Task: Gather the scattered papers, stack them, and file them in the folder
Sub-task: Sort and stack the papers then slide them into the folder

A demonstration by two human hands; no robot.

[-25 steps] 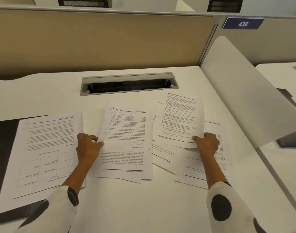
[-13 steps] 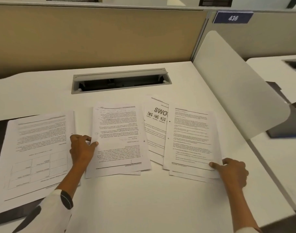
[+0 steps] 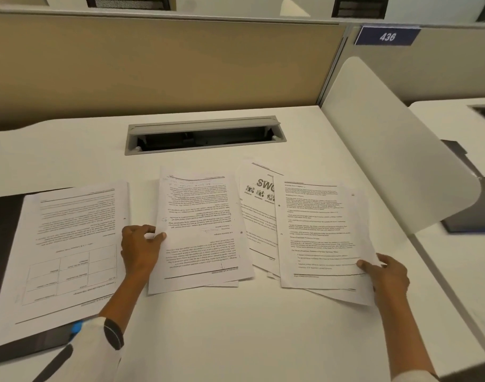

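The left hand (image 3: 138,249) pinches the left edge of the middle sheaf (image 3: 200,230), thumb lying on the top sheet and the curled fingers (image 3: 146,228) at or under that edge; how many sheets they hold cannot be told. The right hand (image 3: 389,274) pinches the lower right corner of the right sheaf (image 3: 315,235), thumb on top, the remaining fingers hidden beneath the paper. In the inspector's judgement the step in hand is gathering: the 2 held sheaves should be drawn together and squared, each hand keeping every sheet of its sheaf in the pinch, since the lower sheets sit fanned and could slip out. A further sheet headed in large letters (image 3: 259,213) lies between the 2 sheaves, partly under the right one and touched by neither hand. Beside the left wrist, 1 printed page (image 3: 70,244) rests on the open dark folder (image 3: 4,216) at the left edge of the desk (image 3: 249,340), touched by neither hand's fingertips. All papers lie toward the near half of the desk, below the cable slot (image 3: 205,135).
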